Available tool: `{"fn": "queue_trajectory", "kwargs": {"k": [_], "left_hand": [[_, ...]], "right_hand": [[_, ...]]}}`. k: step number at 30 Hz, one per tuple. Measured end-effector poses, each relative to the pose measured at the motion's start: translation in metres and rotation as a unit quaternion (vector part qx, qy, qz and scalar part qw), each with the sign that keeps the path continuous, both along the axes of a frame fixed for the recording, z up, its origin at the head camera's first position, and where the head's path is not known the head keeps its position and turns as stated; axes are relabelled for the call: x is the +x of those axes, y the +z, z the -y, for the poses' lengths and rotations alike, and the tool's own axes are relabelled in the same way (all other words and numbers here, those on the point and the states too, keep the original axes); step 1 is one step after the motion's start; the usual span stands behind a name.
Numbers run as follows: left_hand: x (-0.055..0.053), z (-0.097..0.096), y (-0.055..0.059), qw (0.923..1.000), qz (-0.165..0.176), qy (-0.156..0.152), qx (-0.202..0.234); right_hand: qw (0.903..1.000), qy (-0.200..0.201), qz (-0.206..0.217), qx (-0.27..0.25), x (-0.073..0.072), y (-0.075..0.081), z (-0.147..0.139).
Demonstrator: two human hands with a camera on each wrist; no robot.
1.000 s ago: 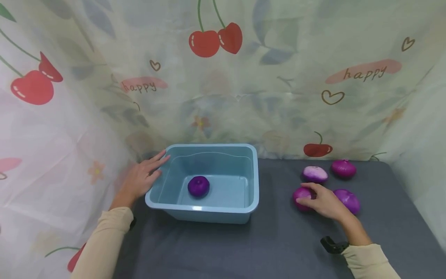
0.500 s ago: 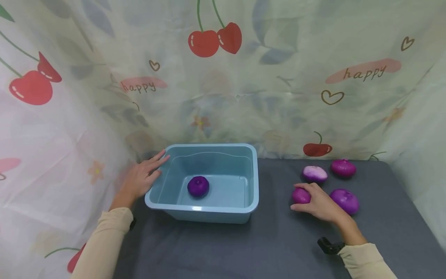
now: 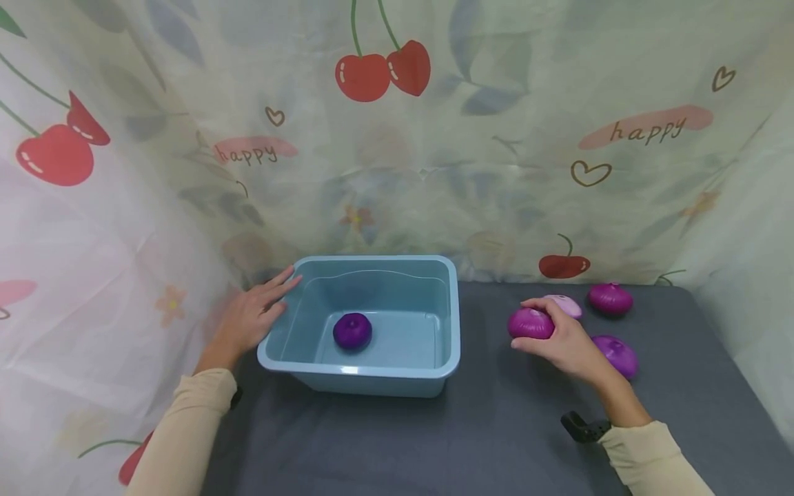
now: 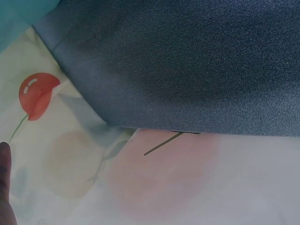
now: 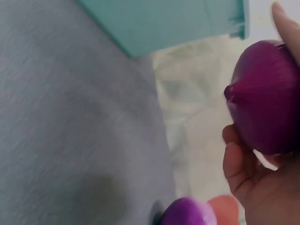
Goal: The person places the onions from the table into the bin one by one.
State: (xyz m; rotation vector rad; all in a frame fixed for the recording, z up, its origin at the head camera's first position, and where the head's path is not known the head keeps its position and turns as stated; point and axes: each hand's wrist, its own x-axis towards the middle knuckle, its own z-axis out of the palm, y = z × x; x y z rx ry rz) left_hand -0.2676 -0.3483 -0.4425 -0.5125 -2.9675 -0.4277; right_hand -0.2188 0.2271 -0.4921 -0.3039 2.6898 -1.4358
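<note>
My right hand [image 3: 571, 344] grips a purple onion [image 3: 530, 324] between thumb and fingers, held above the dark table; the right wrist view shows the same onion [image 5: 267, 98] with its pointed tip toward the tub. At the left, my left hand [image 3: 248, 317] rests with extended fingers on the rim of a light blue plastic tub [image 3: 451, 324]. Inside the tub lies a dark purple onion [image 3: 352, 332]. Only a sliver of the left hand [image 4: 5, 187] shows in the left wrist view.
Behind the right hand sits a pale, whitish-purple onion [image 3: 566, 305], partly covered. A magenta onion [image 3: 611, 300] stands farther back, and another purple onion [image 3: 617, 356] lies right of the wrist. Patterned cloth [image 3: 397, 193] hangs behind the table.
The right hand has closed round the onion, lifted it off the table and shifted it slightly back and left. The left hand and tub have stayed put.
</note>
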Motion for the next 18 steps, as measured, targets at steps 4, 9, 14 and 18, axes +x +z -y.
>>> {"fn": "queue_trajectory", "kwargs": {"k": [4,9,14,18], "left_hand": [[-0.001,0.0,-0.001,1.0,-0.001,-0.002,0.0],[-0.002,0.002,-0.004,1.0,0.002,-0.001,-0.002],[-0.004,0.003,-0.005,1.0,-0.001,-0.007,0.001],[-0.004,0.004,-0.005,0.9999,-0.004,-0.01,0.006]], "right_hand": [[0.9991,0.027,-0.012,-0.029,-0.004,0.017,0.01],[0.9949,0.081,-0.039,-0.045,-0.011,0.049,0.029],[0.9871,0.126,-0.085,-0.049,-0.021,0.078,0.05],[0.9793,0.16,-0.101,-0.072,-0.03,0.095,0.071]]}}
